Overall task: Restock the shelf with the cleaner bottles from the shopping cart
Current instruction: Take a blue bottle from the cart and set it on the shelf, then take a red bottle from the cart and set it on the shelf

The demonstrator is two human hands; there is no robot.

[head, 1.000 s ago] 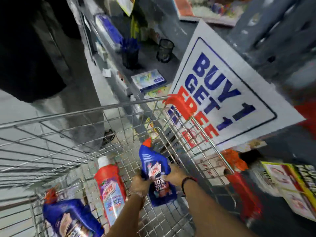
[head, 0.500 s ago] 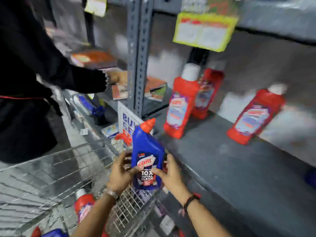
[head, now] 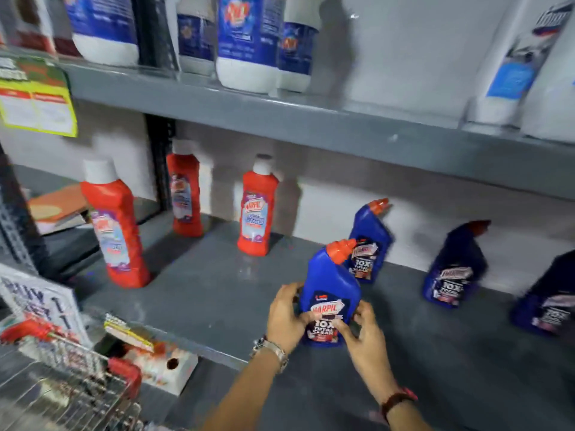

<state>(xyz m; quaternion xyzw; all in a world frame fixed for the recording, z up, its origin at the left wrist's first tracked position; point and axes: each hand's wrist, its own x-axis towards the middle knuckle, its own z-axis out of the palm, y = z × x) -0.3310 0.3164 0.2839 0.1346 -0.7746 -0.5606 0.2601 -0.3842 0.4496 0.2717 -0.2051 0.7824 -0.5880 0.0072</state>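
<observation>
Head view: both hands clasp 1 blue Harpic bottle (head: 329,293) standing upright on the grey shelf (head: 202,293), the left hand (head: 287,315) wrapped on its left side, the right hand (head: 362,332) pinching its label. Beyond the hands stand 3 more blue bottles (head: 368,241). Left of the left hand stand 3 red Harpic bottles (head: 256,213); the shopping cart (head: 68,390) sits lower left.

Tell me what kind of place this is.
Most likely a shop aisle. Grey metal shelving carries rows of identical cleaner bottles, such as the red ones; a "buy 1 get 1" sign and a wire shopping cart stand at the lower left.
</observation>
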